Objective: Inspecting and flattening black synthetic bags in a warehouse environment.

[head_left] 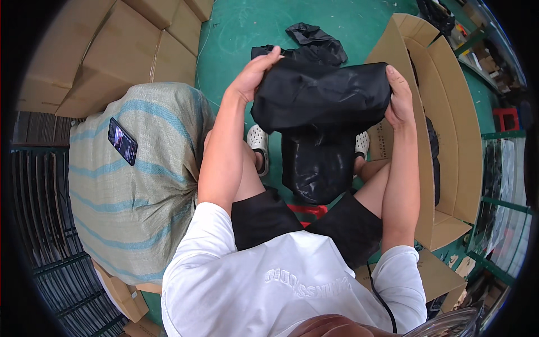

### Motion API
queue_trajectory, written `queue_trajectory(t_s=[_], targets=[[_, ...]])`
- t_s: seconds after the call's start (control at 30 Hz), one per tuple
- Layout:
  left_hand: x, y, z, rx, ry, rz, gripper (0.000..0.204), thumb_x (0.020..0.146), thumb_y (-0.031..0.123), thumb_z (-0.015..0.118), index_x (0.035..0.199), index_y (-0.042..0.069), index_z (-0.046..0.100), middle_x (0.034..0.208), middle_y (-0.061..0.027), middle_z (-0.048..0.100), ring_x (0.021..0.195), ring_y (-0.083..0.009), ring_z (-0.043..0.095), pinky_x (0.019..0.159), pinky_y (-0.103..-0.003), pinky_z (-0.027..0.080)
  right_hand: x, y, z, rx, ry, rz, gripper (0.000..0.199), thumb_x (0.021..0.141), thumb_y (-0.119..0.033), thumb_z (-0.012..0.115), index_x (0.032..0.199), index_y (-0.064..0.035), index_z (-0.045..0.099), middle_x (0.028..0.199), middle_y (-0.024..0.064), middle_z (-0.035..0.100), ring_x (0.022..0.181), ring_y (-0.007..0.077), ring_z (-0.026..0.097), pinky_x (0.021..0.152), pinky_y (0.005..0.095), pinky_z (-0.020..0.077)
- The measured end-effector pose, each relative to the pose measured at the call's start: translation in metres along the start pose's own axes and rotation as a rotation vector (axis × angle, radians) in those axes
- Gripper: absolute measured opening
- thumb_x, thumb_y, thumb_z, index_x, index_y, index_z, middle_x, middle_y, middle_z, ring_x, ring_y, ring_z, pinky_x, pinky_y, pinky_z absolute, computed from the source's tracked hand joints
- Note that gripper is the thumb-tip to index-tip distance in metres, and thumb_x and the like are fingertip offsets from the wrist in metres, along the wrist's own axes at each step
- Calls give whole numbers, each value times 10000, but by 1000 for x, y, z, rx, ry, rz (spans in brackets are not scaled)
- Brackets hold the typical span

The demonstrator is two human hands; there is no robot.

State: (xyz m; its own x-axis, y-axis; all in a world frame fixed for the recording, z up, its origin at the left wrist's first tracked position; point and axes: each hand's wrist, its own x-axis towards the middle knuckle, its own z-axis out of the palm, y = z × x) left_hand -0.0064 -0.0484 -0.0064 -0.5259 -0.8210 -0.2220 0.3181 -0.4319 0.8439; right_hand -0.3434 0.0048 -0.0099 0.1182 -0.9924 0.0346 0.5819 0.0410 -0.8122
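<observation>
Between my hands, above my knees, is a folded bundle of shiny black sheet material (pixel 323 92); fabric or plastic, I cannot tell. My left hand (pixel 254 74) grips its left end, thumb on top. On the right end, my right hand (pixel 399 100) has its thumb up at the top corner, with the other fingers mostly hidden. Below the bundle, between my legs, a black glossy piece (pixel 317 165) hangs or stands; whether it joins the bundle is unclear. Beyond my hands, crumpled black material (pixel 317 45) lies on the green floor.
At my right stands an open cardboard box (pixel 457 140) with black items inside. A bulging striped woven sack (pixel 163 196) sits at my left, a phone (pixel 122 140) on top. Cardboard boxes (pixel 123 50) are stacked at the far left. Shelving (pixel 505 208) lines the right edge.
</observation>
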Motion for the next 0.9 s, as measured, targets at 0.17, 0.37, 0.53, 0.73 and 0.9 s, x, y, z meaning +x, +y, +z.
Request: queue_trajectory(t_s=[0.17, 0.37, 0.53, 0.73, 0.9], targets=[[1, -14, -4, 105, -288, -60, 386, 932, 312, 633, 1089, -40, 644, 1003, -91, 700, 865, -137, 678, 777, -260, 547, -1, 5, 11, 45, -72, 64, 296, 1025, -220, 470, 1035, 36, 618, 1000, 121, 688, 849, 172, 681, 787, 288, 557], [-1, -21, 8, -436, -193, 279, 362, 1009, 255, 480, 1156, -62, 576, 1094, -175, 669, 966, -228, 680, 859, -346, 556, -3, 6, 24, 105, -139, 109, 318, 996, -243, 531, 1114, 46, 595, 1061, 103, 677, 928, 148, 661, 852, 275, 527], [4, -13, 7, -653, -295, 280, 424, 1033, 331, 408, 1116, -31, 613, 1110, -181, 669, 995, -297, 669, 897, -425, 543, -4, 12, 33, -258, -295, 276, 457, 848, -147, 712, 1224, 57, 551, 1140, 84, 655, 995, 136, 639, 897, 259, 497], [12, -11, -14, -722, -451, 271, 528, 1014, 433, 418, 1242, -22, 559, 1207, -193, 627, 1105, -308, 620, 994, -445, 480, -2, 22, 35, 192, -337, 260, 383, 965, -160, 569, 1272, 60, 505, 1195, 149, 630, 1032, 188, 644, 919, 315, 515], [6, -9, 16, -295, -314, 333, 849, 920, 549, 544, 1511, 44, 202, 1442, -178, 428, 1304, -286, 459, 1082, -423, 393, 5, 22, 16, 559, -111, 142, 374, 1029, -206, 420, 1261, 65, 531, 1230, 177, 615, 1092, 245, 626, 964, 351, 504]])
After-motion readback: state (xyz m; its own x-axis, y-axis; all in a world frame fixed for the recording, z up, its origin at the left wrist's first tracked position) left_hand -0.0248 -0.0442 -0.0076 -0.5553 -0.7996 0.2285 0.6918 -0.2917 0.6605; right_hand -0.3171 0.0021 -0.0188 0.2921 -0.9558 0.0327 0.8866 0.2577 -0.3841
